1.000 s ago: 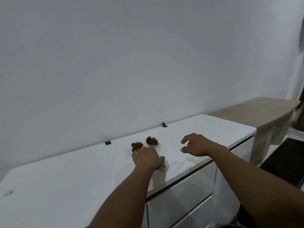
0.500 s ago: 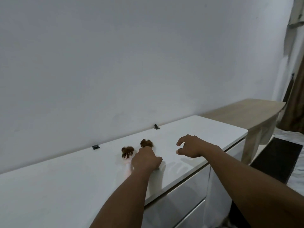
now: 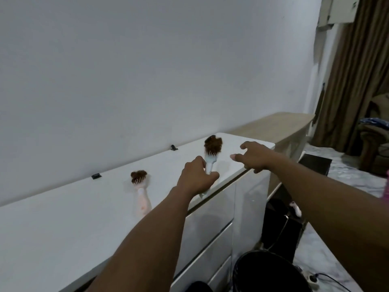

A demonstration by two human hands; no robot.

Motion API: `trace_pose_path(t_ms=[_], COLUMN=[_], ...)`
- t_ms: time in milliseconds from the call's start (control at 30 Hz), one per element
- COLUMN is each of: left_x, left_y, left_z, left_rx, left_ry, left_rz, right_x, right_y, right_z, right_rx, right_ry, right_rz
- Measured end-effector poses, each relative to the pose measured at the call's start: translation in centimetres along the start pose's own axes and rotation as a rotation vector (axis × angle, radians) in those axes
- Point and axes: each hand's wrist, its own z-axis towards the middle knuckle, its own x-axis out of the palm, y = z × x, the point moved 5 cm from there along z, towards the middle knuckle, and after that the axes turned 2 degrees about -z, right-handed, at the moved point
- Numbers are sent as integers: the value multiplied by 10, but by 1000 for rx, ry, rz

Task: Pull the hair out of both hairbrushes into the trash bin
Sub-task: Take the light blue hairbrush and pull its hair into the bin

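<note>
So, from your left: the pink brush [image 3: 141,192] lies flat on the white cabinet [image 3: 52,218], head toward the wall, with a brown clump of hair [image 3: 138,175] packed into its bristles. Nothing is touching it. Next along, your left hand [image 3: 196,179] is wrapped around the handle of the blue brush [image 3: 211,158], which stands raised and near upright above the cabinet's front edge, its own wad of hair [image 3: 213,144] at the top. Your right hand [image 3: 252,158] hovers just beside that head, fingers spread wide and holding nothing, thumb and forefinger aimed at the wad but apart from it. The black bin [image 3: 267,272] sits on the floor below, at the lower right, well apart from both brushes.

You look to be on brush 1 of 2, at the point of the first pull. Next move, as I judge it: bring the blue brush over the bin, pinch the wad near the bristle roots and peel it off in 1 piece, so loose strands fall inside.
</note>
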Motion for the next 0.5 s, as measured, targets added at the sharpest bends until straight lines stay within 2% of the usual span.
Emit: trace_pose_path(t_ms=[267,500], left_x=[73,149], left_y=[-19,-3], left_z=[-28,-43], left_rx=[76,116], left_ry=[152,249], left_rz=[-86,-74], right_x=[-2,55], right_y=[-68,-146], right_z=[-30,-37], right_rx=[164,301], right_ry=[-37,2], right_rz=[281,542])
